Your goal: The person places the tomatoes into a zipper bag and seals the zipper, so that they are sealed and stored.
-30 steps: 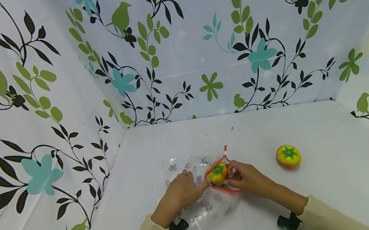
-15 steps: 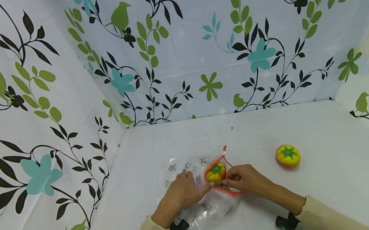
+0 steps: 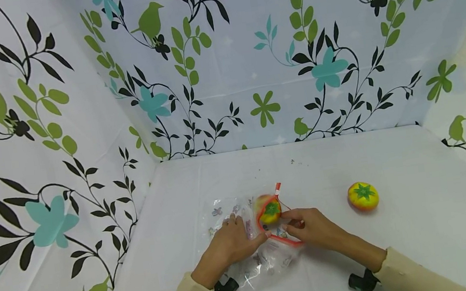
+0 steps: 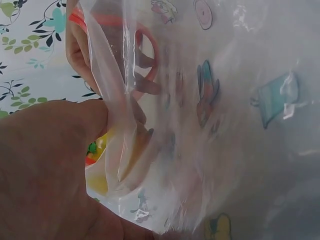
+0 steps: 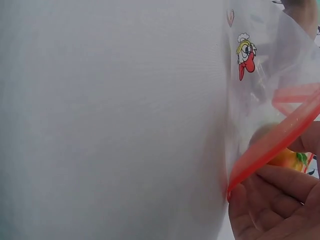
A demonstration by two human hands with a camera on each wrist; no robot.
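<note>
A clear printed plastic bag (image 3: 254, 266) with a red-edged mouth lies on the table. Inside its mouth sits a yellow-and-red toy tomato (image 3: 271, 212) with a green star-shaped top, partly seen through the film. My left hand (image 3: 230, 245) rests on the bag, fingers extended, thumb at the red rim. In the left wrist view the thumb (image 4: 95, 120) touches the bag's edge. My right hand (image 3: 314, 225) reaches into the mouth from the right. The right wrist view shows the toy tomato (image 5: 286, 159) between its thumb and curled fingers (image 5: 287, 185), beside the red rim (image 5: 270, 142).
A second toy tomato (image 3: 363, 196) stands on the white table (image 3: 419, 239) to the right of my right hand. A patterned cloth (image 3: 217, 89) hangs behind the table and along its sides. Black wrist cameras sit under both forearms.
The toy tomato has moved left and deeper into the bag, its left part now behind the film. The bag's red tip has shifted slightly left. My left hand stays nearly still.
</note>
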